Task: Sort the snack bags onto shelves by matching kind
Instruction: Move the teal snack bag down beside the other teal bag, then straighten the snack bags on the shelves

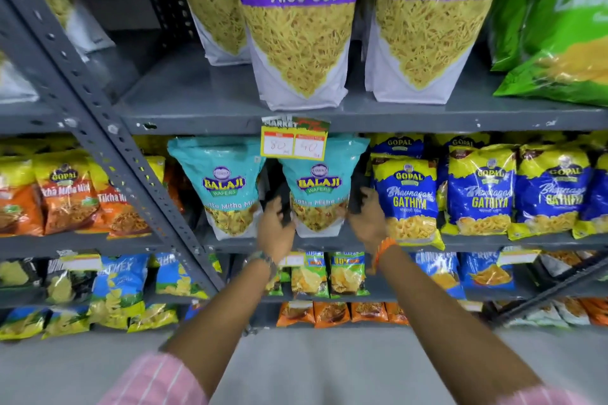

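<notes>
Your left hand [274,227] and right hand [367,217] press against the two lower sides of an upright teal Balaji bag [320,187] on the grey shelf [493,242]. A second teal Balaji bag [223,184] stands just left of your grip, blue Gathiya bags [406,197] touch its right, and a price tag [293,141] hangs just above it.

Your stock by colour: Aloo Sev bags [297,23], purple over white, yellow strands showing. Balaji bag [317,187], teal with yellow lettering. Gathiya bags [406,200], blue and yellow. Tikha Mitha bags [67,194], orange and yellow. Shelf frame [204,99], grey. Your sleeve [154,381], pink with white stripes. Your wristband [383,248], orange.
</notes>
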Demonstrator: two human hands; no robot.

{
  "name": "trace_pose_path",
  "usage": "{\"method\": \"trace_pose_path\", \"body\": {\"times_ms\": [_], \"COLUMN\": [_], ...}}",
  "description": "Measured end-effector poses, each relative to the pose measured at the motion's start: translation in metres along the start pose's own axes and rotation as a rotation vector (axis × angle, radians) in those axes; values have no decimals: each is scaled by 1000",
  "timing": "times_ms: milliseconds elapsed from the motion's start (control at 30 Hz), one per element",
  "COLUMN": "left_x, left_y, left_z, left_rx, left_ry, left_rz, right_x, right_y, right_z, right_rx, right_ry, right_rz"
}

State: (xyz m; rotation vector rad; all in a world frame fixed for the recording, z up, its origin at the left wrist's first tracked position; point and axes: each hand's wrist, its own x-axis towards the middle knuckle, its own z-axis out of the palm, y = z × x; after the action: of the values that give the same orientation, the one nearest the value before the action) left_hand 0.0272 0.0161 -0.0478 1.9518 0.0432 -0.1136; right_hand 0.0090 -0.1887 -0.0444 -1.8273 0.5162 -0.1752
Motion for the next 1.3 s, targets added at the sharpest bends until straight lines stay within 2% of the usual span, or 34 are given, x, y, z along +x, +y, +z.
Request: {"method": "trace_pose_path", "body": {"times_ms": [100, 200, 300, 400, 533, 633, 800, 1000, 1300], "left_x": [-52, -89, -92, -71, -25, 1, 5, 7, 19], "left_y": [31, 65, 118, 173, 224, 246, 253, 251, 233], "left_z": [-18, -45, -75, -103, -121, -126, -119, -127, -200], "left_rx": [-65, -41, -164, -262, -253, -210, -201, -204, -221], "left_ry": [128, 195, 327, 370, 249, 95, -54, 14, 118], "left_rz": [135, 393, 617, 740, 678, 610, 618, 633, 619], "right_x": [-60, -106, -122, -119, -81, -56, -50, -45, -55], "right_y": [-33, -89, -156, -216, -258, -267, -269, -274, -316], "right_z": [-3, -8, -20, -34, -37, -34, -30, -19, 39], "right_rx": [75, 215, 355, 366, 206, 165, 206, 269, 198], "right_ry": [306, 490, 519, 414, 204, 149, 67, 123, 40], "right_rz": [-209, -423, -600, -705, -712, -715, -699, -641, -598]}}
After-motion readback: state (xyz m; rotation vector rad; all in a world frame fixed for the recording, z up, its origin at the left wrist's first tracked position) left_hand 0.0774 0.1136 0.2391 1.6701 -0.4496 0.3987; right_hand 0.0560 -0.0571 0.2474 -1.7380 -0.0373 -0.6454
